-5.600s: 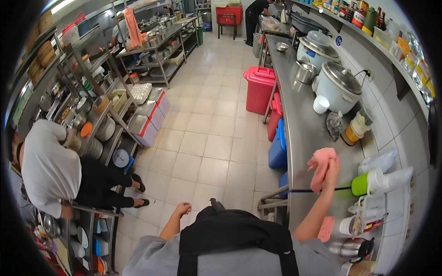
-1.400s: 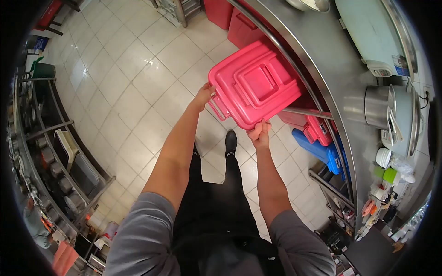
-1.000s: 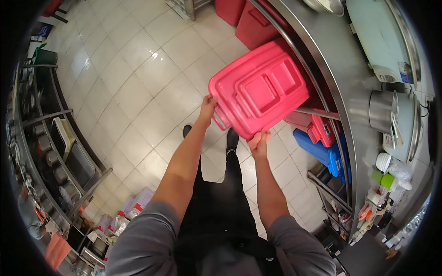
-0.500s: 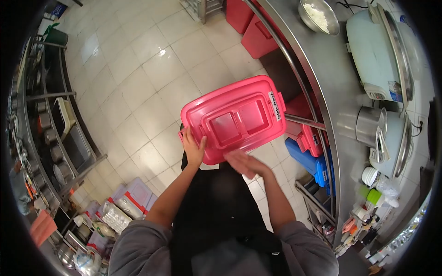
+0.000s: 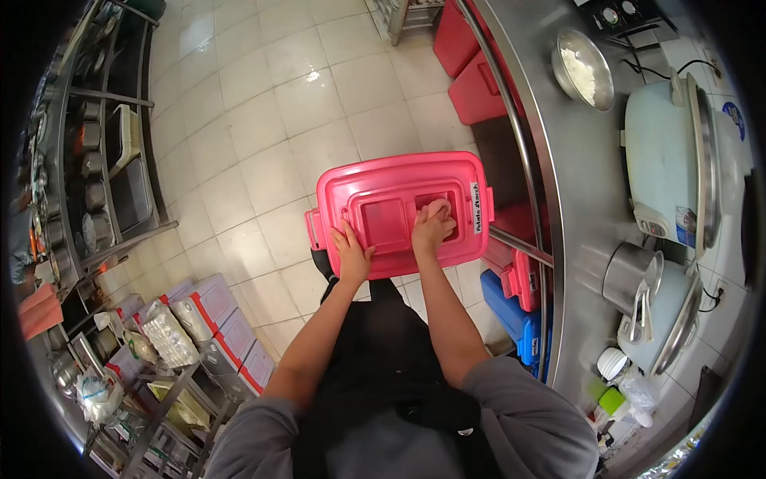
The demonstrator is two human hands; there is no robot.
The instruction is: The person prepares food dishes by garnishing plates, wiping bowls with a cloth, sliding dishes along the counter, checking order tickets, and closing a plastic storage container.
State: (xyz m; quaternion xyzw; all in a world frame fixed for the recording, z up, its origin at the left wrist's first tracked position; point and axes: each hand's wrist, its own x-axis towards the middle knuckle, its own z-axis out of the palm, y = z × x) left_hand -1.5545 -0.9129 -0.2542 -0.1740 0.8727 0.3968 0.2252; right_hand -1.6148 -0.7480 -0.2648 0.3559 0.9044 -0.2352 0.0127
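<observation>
A pink lidded storage bin (image 5: 383,172) is in front of my body, with a white label reading "Potato Starch" at the right end of its lid. My left hand (image 5: 351,254) lies on the lid's near left part, fingers spread. Over the right recess of the lid is my right hand (image 5: 432,230), its fingers curled. A pinkish lump shows at those fingers; whether it is a cloth or only the fingers themselves, I cannot make out.
To the right runs a steel counter (image 5: 586,231) bearing a bowl of white powder (image 5: 585,70), rice cookers (image 5: 662,156) and a metal pot (image 5: 626,275). Red bins (image 5: 481,92) and a blue bin (image 5: 511,315) stand beneath it. Shelves (image 5: 120,247) line the left; tiled floor (image 5: 239,160) lies between.
My right hand has moved from the bin's near edge up onto the lid's right recess and curled. My left hand stays on the lid. The bin appears turned slightly as the view shifted.
</observation>
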